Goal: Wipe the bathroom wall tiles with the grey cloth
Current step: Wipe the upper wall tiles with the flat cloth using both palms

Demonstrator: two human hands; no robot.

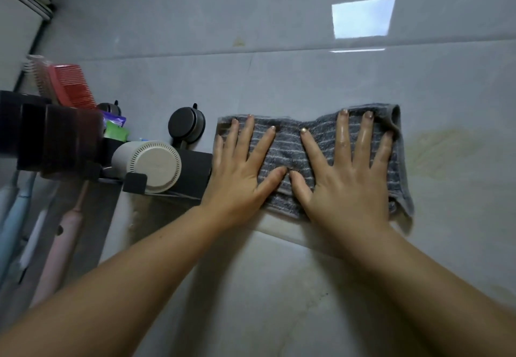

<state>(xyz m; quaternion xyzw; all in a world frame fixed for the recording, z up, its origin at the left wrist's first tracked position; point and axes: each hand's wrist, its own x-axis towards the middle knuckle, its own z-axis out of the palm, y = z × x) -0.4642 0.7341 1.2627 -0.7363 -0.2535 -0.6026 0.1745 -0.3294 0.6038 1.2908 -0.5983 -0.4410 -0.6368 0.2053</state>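
A grey striped cloth [290, 148] lies folded flat against the glossy grey wall tiles [279, 77]. My left hand [240, 167] presses on the cloth's left half with fingers spread and straight. My right hand [346, 172] presses on its right half the same way, and the thumbs nearly meet in the middle. The cloth's right end bunches up and hangs past my little finger. A yellowish stain [441, 150] marks the tile just right of the cloth.
A dark wall shelf [192, 169] with a suction cup [185, 123] sits directly left of my left hand and holds a white hair dryer [148, 165]. Further left are a red comb [72, 86], dark holders [50, 136] and hanging electric toothbrushes [55, 250].
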